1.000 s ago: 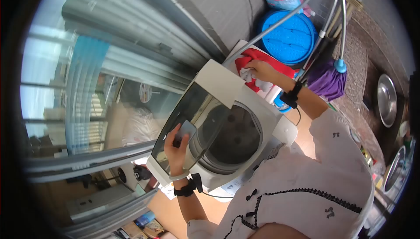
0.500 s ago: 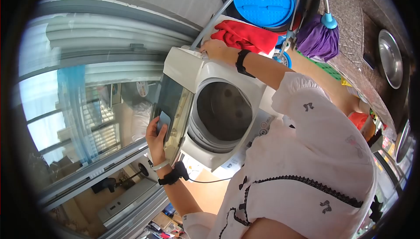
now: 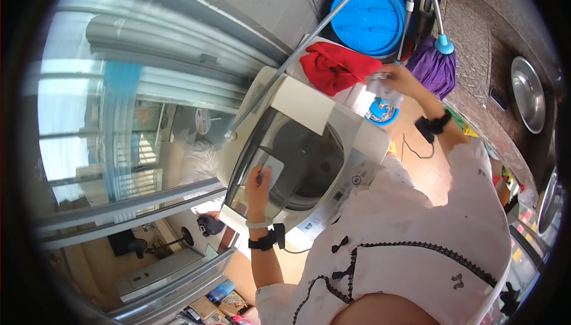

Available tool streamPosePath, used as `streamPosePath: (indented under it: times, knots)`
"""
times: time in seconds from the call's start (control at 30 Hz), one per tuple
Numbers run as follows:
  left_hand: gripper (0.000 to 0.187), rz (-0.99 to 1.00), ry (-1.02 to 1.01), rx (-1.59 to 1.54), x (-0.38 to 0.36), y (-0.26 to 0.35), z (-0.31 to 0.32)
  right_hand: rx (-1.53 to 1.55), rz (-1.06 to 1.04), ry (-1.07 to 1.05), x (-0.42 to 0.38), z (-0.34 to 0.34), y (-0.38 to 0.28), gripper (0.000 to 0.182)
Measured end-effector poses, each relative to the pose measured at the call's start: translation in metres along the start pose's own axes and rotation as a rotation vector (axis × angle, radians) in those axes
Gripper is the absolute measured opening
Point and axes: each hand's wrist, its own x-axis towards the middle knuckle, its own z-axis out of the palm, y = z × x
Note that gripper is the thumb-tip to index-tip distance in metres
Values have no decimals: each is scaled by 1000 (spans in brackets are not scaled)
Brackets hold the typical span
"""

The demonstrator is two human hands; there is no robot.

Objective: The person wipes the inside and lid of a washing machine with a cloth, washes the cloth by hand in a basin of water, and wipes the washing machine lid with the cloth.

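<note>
My left hand (image 3: 258, 191) is bent over the smoky see-through lid (image 3: 244, 173) of a top-loading washing machine, thumb and fingers closed on a flat pale grey rectangular piece (image 3: 275, 173). Beneath the lid shows the dark round drum (image 3: 318, 158). Off the machine's far right corner, my right hand (image 3: 399, 79) grips a crumpled whitish cloth (image 3: 385, 90). Just left of it a red cloth (image 3: 336, 68) lies bunched on a white surface. The control panel (image 3: 351, 185) runs along the machine's near edge.
A grey pole (image 3: 303, 42) slants across the machine's back corner. Behind stand a blue bucket (image 3: 366, 18) and a purple mop (image 3: 433, 66). A blue basin (image 3: 382, 111) is on the floor. Stone counter (image 3: 470, 33) with a metal bowl (image 3: 528, 93) at right; sliding windows (image 3: 137, 128) at left.
The lid has come down over the drum opening, my left hand moving right with it. My right hand has left the machine's back corner for the right and now holds the whitish cloth.
</note>
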Motion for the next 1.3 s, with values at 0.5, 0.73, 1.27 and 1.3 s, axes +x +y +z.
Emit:
streamPosePath:
  times: [0.5,0.73,1.27,1.3]
  knots:
    - [39,62,-34,-11,-33,-52,94,631,94,536,-164,0,-93,21]
    - [38,144,-44,12,-24,-73,121,1096,-64,484,-215,44,-167,25]
    - [47,364,278,212,-76,-96,102,1220,-232,201,-327,6,-159,32]
    - [48,309,321,188,-94,-94,103,1147,-265,189,-339,-5,-153,32]
